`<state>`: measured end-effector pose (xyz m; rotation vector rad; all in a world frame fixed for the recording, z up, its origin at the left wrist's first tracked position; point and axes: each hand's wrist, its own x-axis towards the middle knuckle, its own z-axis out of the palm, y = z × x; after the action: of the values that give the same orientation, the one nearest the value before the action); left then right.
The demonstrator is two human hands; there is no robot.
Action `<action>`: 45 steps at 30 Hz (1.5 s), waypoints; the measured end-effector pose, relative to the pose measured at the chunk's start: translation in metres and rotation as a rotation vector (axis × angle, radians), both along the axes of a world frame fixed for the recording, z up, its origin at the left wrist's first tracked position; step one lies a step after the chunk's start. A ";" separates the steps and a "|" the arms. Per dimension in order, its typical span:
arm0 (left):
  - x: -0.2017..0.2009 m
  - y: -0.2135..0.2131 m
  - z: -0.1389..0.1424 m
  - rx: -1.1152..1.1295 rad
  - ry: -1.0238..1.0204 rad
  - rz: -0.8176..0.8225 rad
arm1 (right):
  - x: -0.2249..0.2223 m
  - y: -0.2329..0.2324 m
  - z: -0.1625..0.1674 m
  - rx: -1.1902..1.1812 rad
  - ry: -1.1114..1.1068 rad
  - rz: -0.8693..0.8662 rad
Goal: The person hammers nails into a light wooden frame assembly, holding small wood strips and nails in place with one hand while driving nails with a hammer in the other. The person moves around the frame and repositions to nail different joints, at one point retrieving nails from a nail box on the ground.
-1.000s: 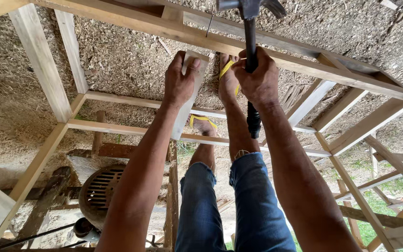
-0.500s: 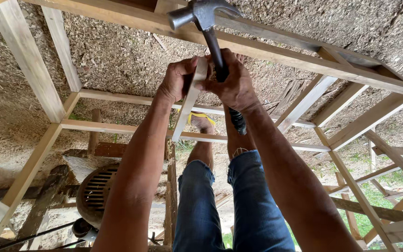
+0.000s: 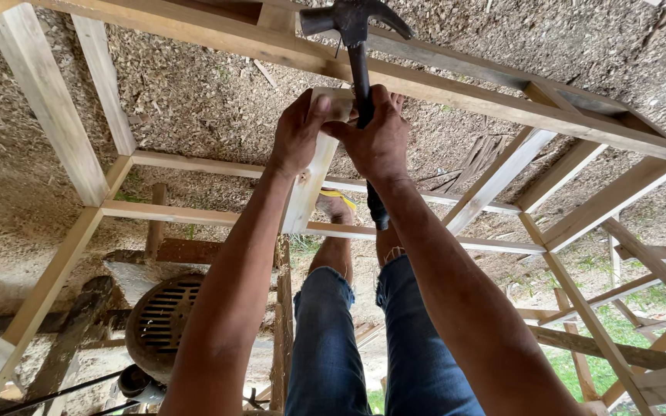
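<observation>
Two hands meet at the far top rail (image 3: 456, 77) of your wooden frame in the head view: your left hand (image 3: 298, 131) is wrapped around the pale upright slat (image 3: 314, 173), pressing its top end against that rail, while your right hand (image 3: 379, 139) is clenched on the black handle of the claw hammer (image 3: 354, 31), its head raised just above the joint. You look to be mid-nailing, so the next blow wants the slat held steady and square. No packages, labels or signs show anywhere.
</observation>
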<state>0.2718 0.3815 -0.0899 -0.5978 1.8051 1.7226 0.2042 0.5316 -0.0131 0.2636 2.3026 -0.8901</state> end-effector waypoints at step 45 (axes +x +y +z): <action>-0.111 0.078 -0.037 0.073 -0.122 0.086 | -0.252 0.171 0.015 0.081 0.065 0.629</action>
<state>0.1607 0.4591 -0.1269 -0.7432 1.6472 1.7608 -0.0473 0.7030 0.0021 -0.4438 2.2682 -0.4856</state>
